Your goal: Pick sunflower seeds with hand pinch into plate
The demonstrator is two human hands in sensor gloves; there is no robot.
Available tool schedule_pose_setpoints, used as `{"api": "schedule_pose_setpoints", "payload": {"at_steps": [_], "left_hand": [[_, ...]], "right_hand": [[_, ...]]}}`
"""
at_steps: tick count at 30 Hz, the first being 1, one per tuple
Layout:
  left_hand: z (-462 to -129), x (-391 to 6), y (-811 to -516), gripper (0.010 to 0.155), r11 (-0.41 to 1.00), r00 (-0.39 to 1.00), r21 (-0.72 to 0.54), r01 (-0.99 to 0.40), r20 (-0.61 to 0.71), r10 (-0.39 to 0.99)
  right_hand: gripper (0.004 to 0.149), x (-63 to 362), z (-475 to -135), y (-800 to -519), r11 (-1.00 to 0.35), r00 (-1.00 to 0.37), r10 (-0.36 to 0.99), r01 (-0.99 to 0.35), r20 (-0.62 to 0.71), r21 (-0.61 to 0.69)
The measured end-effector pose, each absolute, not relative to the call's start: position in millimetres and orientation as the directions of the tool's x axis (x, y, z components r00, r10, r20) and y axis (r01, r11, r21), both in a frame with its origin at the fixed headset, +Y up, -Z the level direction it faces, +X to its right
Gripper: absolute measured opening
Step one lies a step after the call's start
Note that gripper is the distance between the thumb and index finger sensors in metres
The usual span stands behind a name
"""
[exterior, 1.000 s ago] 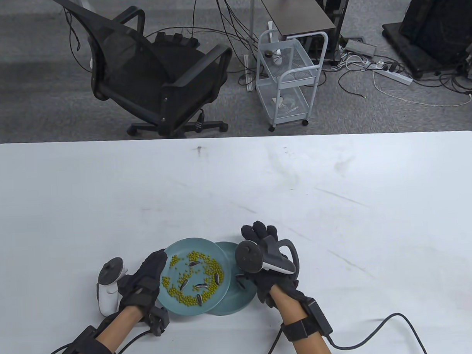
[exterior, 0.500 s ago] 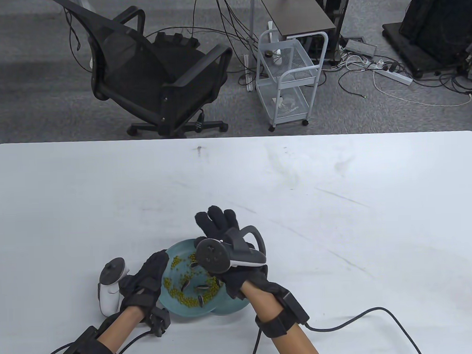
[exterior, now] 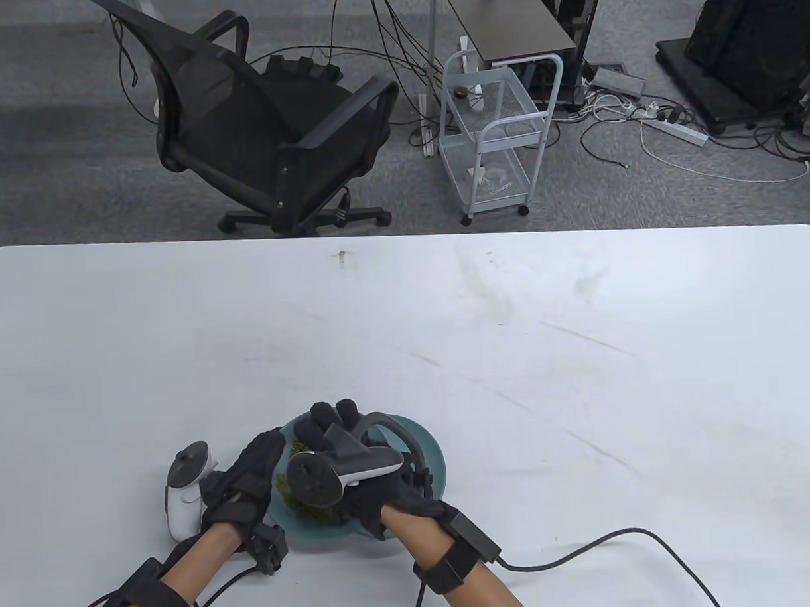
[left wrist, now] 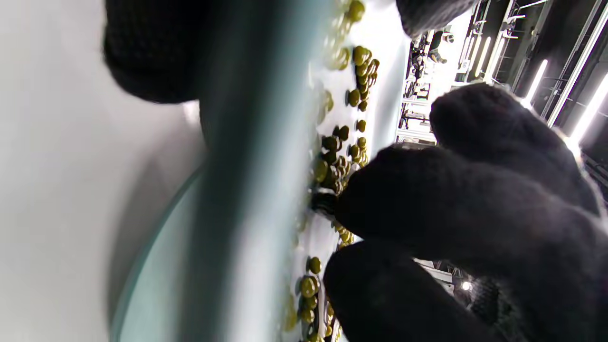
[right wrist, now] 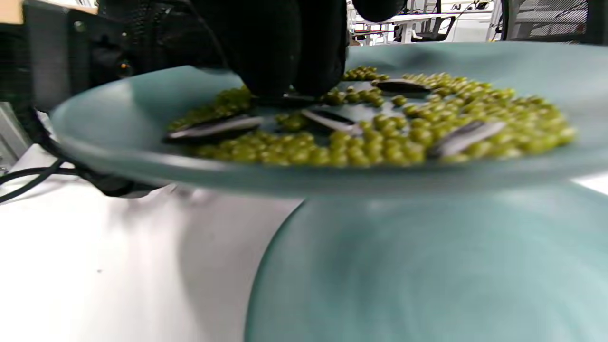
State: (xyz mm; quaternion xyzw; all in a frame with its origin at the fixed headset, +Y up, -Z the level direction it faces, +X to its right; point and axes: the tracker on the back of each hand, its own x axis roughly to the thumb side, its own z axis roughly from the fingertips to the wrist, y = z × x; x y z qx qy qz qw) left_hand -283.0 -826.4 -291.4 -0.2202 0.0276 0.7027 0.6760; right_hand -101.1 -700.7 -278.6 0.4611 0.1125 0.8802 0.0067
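A teal plate (exterior: pixel 307 534) holds green beans (right wrist: pixel 380 142) and several striped sunflower seeds (right wrist: pixel 213 129). It overlaps a second teal plate (exterior: pixel 433 452) lying at its right, which fills the foreground of the right wrist view (right wrist: pixel 427 275). My left hand (exterior: pixel 274 454) holds the bean plate by its left rim. My right hand (exterior: pixel 320 432) reaches over the beans, and its fingertips (right wrist: pixel 285 71) pinch down on one seed (right wrist: pixel 285 100) that lies among them. The left wrist view shows that seed (left wrist: pixel 325 202) at the tips of my right hand's fingers (left wrist: pixel 389 213).
The trackers sit on the left hand (exterior: pixel 186 490) and the right hand (exterior: pixel 331 472). A black cable (exterior: pixel 619 541) trails over the table from my right wrist. An office chair (exterior: pixel 266 129) and a white cart (exterior: pixel 492 134) stand beyond the far edge.
My right hand has moved left from over the right plate onto the bean plate and lowered its fingers onto a seed. My left hand has kept its hold.
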Motion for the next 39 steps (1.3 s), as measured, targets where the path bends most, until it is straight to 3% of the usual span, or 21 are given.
{"api": "schedule_pose_setpoints", "payload": {"at_steps": [23, 32, 39], "left_hand": [[-289.9, -278.0, -826.0, 0.049, -0.062, 0.038, -0.289, -0.955, -0.326, 0.944], [-289.2, -276.3, -825.7, 0.049, -0.025, 0.071, -0.288, -0.957, -0.319, 0.945], [-287.9, -274.0, -825.6, 0.049, 0.005, 0.099, -0.295, -0.955, -0.304, 0.947]], "right_hand": [[0.047, -106.3, -270.4, -705.2, -0.988, -0.511, 0.061, 0.092, 0.857, 0.125], [0.039, -107.9, -269.5, -709.4, -0.99, -0.528, 0.015, 0.114, 0.849, 0.089], [0.036, -104.8, -272.5, -711.1, -0.983, -0.553, 0.062, 0.109, 0.831, 0.147]]}}
